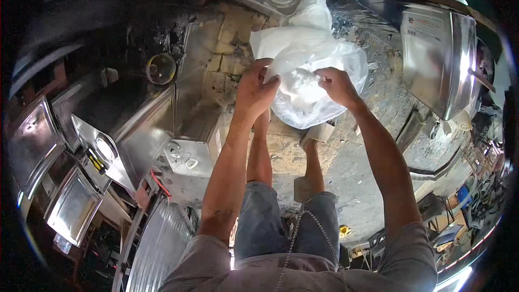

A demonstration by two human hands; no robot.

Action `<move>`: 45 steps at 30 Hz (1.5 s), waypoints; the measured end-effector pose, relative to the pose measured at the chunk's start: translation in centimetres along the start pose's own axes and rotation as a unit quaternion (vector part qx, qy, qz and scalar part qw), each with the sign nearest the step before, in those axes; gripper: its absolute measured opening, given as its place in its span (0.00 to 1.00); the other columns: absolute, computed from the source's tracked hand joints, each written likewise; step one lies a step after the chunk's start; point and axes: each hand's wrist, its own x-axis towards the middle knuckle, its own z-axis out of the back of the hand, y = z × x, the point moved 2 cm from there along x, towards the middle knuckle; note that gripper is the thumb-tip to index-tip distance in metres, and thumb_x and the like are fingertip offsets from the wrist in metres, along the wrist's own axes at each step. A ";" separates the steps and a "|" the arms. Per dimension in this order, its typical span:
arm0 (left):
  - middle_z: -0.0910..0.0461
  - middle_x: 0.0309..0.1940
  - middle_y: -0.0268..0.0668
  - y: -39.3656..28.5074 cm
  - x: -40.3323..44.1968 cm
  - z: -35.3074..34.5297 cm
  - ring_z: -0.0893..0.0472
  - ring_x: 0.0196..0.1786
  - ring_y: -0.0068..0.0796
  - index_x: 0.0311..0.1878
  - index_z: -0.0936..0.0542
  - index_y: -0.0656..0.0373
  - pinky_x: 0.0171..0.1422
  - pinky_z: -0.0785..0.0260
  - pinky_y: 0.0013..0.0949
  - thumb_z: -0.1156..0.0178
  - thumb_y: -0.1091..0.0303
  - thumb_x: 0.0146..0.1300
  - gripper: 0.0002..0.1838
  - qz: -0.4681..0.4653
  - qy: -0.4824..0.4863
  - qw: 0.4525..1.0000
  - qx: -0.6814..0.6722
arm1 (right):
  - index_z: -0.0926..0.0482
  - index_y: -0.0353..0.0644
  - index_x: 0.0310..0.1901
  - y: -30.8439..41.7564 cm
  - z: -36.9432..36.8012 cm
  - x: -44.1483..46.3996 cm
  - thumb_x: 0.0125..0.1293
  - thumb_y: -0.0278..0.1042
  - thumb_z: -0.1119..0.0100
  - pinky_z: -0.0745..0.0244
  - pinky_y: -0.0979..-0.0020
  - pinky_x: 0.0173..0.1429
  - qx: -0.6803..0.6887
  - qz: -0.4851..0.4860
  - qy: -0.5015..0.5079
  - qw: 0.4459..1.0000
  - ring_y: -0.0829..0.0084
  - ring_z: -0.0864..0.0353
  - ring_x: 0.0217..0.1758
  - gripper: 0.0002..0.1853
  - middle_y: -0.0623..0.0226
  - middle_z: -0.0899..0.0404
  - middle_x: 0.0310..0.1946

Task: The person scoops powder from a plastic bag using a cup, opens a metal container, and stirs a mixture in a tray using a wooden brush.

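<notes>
A white translucent plastic bag (pixel 346 57) stands in front of my legs with its mouth spread, and bright white material (pixel 305 84) shows inside. On the left side of the bag's mouth, my left hand (pixel 258 89) has its thumb and fingers closed on the plastic edge. My right hand (pixel 338 85) is over the right part of the opening, fingers bent together against the white material or the plastic; which of the two it pinches is too small to tell.
Metal cabinets (pixel 146 124) line the left side. A shiny metal tin (pixel 432 54) stands at the upper right. At the top lies a metal panel (pixel 259 0) with a round glass piece. Tools and scrap (pixel 476 200) are piled at the right. The floor (pixel 346 178) is stained.
</notes>
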 end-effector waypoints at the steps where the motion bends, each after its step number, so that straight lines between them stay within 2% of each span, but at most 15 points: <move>1: 0.20 0.34 0.43 -0.6 0.5 -0.5 0.21 0.36 0.27 0.52 0.30 0.68 0.40 0.31 0.27 0.43 0.74 0.53 0.21 0.011 0.003 1.000 0.023 | 0.21 0.40 0.45 -0.6 1.1 -0.8 0.52 0.24 0.40 0.26 0.68 0.41 0.011 -0.011 -0.016 1.000 0.64 0.20 0.34 0.16 0.55 0.21 0.37; 3: 0.20 0.35 0.42 -0.9 0.5 -0.8 0.22 0.37 0.26 0.52 0.30 0.67 0.41 0.31 0.27 0.44 0.75 0.54 0.20 0.026 0.008 0.999 0.046 | 0.22 0.40 0.45 -0.7 2.0 -1.6 0.52 0.24 0.40 0.26 0.69 0.41 0.013 -0.017 -0.023 1.000 0.65 0.20 0.34 0.16 0.56 0.21 0.37; 8: 0.22 0.38 0.38 -0.7 0.8 -1.2 0.24 0.39 0.24 0.51 0.29 0.66 0.44 0.33 0.26 0.45 0.76 0.55 0.18 0.039 -0.018 0.999 -0.015 | 0.23 0.39 0.46 -2.5 3.0 -3.2 0.52 0.23 0.40 0.26 0.70 0.42 0.051 -0.021 -0.042 0.998 0.67 0.21 0.35 0.17 0.56 0.21 0.38; 9: 0.22 0.38 0.38 -0.9 0.8 -1.0 0.24 0.38 0.25 0.50 0.28 0.65 0.44 0.33 0.27 0.43 0.76 0.55 0.18 0.004 -0.009 1.000 -0.005 | 0.23 0.39 0.47 -2.6 3.1 -3.5 0.52 0.23 0.40 0.26 0.71 0.42 0.058 -0.025 -0.043 0.997 0.69 0.21 0.35 0.17 0.57 0.22 0.39; 13: 0.22 0.39 0.38 -1.9 0.8 -1.2 0.25 0.39 0.24 0.50 0.28 0.65 0.45 0.33 0.27 0.42 0.75 0.54 0.18 0.046 -0.031 0.998 0.022 | 0.23 0.38 0.47 -3.1 3.6 -4.3 0.52 0.23 0.38 0.26 0.72 0.42 0.105 -0.015 -0.063 0.992 0.71 0.22 0.36 0.18 0.58 0.22 0.40; 17: 0.22 0.39 0.38 -1.0 1.2 -1.0 0.25 0.39 0.24 0.50 0.28 0.66 0.45 0.33 0.27 0.42 0.75 0.54 0.18 0.005 -0.022 1.000 -0.009 | 0.23 0.38 0.47 -2.8 4.4 -5.1 0.52 0.24 0.38 0.26 0.73 0.42 0.126 -0.030 -0.068 0.989 0.72 0.22 0.36 0.17 0.58 0.22 0.38; 19: 0.22 0.38 0.38 -1.5 1.3 -1.0 0.25 0.40 0.24 0.51 0.28 0.66 0.45 0.33 0.27 0.42 0.76 0.54 0.19 0.018 -0.017 0.999 0.043 | 0.23 0.37 0.46 -2.4 5.1 -5.5 0.53 0.24 0.38 0.26 0.73 0.43 0.117 -0.032 -0.053 0.991 0.72 0.22 0.36 0.17 0.59 0.22 0.38; 23: 0.22 0.39 0.38 -2.4 1.0 -1.2 0.25 0.41 0.24 0.51 0.29 0.67 0.45 0.33 0.27 0.43 0.77 0.55 0.19 0.049 -0.021 0.999 0.009 | 0.24 0.37 0.46 -2.8 5.7 -6.2 0.53 0.24 0.39 0.26 0.73 0.44 0.128 -0.025 -0.065 0.989 0.72 0.22 0.36 0.17 0.60 0.22 0.37; 25: 0.23 0.39 0.38 -3.3 1.0 -1.3 0.26 0.41 0.24 0.52 0.29 0.66 0.45 0.34 0.27 0.43 0.78 0.55 0.19 0.046 -0.015 0.992 0.118 | 0.24 0.37 0.47 -2.5 6.0 -6.5 0.53 0.24 0.39 0.27 0.73 0.43 0.161 -0.029 -0.076 0.984 0.74 0.23 0.36 0.17 0.61 0.22 0.36; 28: 0.23 0.39 0.37 -2.2 1.2 -1.4 0.26 0.41 0.23 0.52 0.29 0.66 0.46 0.34 0.27 0.44 0.78 0.55 0.18 0.028 -0.034 0.998 0.037 | 0.24 0.37 0.47 -1.8 6.9 -6.7 0.53 0.24 0.39 0.27 0.73 0.44 0.143 -0.053 -0.053 0.987 0.74 0.23 0.36 0.17 0.61 0.22 0.36; 32: 0.23 0.40 0.36 -2.7 1.1 -1.3 0.26 0.42 0.23 0.52 0.28 0.65 0.47 0.35 0.27 0.44 0.79 0.55 0.19 0.058 -0.032 0.995 0.080 | 0.24 0.36 0.47 -1.6 7.4 -7.1 0.54 0.25 0.39 0.26 0.74 0.43 0.147 -0.056 -0.071 0.985 0.75 0.23 0.36 0.17 0.62 0.22 0.35; 38: 0.23 0.43 0.38 -1.5 1.0 -1.1 0.26 0.44 0.24 0.52 0.29 0.66 0.49 0.35 0.27 0.44 0.79 0.55 0.19 0.037 -0.011 0.999 -0.003 | 0.25 0.34 0.49 -2.5 8.7 -7.5 0.55 0.26 0.39 0.27 0.75 0.42 0.146 -0.074 -0.079 0.983 0.78 0.24 0.35 0.18 0.64 0.22 0.34; 40: 0.23 0.43 0.38 -1.7 0.8 -1.0 0.25 0.45 0.24 0.52 0.29 0.66 0.50 0.35 0.26 0.44 0.79 0.55 0.19 0.037 -0.013 0.998 -0.056 | 0.27 0.33 0.50 -2.4 9.5 -7.6 0.56 0.26 0.39 0.27 0.75 0.42 0.193 -0.086 -0.105 0.972 0.79 0.24 0.35 0.19 0.65 0.22 0.32; 43: 0.23 0.43 0.38 -3.4 0.3 -1.0 0.25 0.45 0.24 0.52 0.29 0.66 0.50 0.35 0.27 0.44 0.79 0.54 0.19 0.071 -0.026 0.997 0.020 | 0.27 0.33 0.50 -3.3 11.1 -7.1 0.57 0.26 0.39 0.27 0.75 0.42 0.198 -0.072 -0.123 0.970 0.78 0.24 0.34 0.18 0.67 0.22 0.31; 45: 0.23 0.43 0.38 -2.8 0.3 -0.7 0.25 0.45 0.25 0.52 0.29 0.66 0.50 0.35 0.27 0.43 0.79 0.54 0.19 0.058 -0.023 0.998 0.000 | 0.26 0.33 0.50 -3.5 12.5 -6.8 0.57 0.26 0.40 0.27 0.75 0.42 0.202 -0.081 -0.144 0.965 0.79 0.24 0.34 0.18 0.67 0.21 0.31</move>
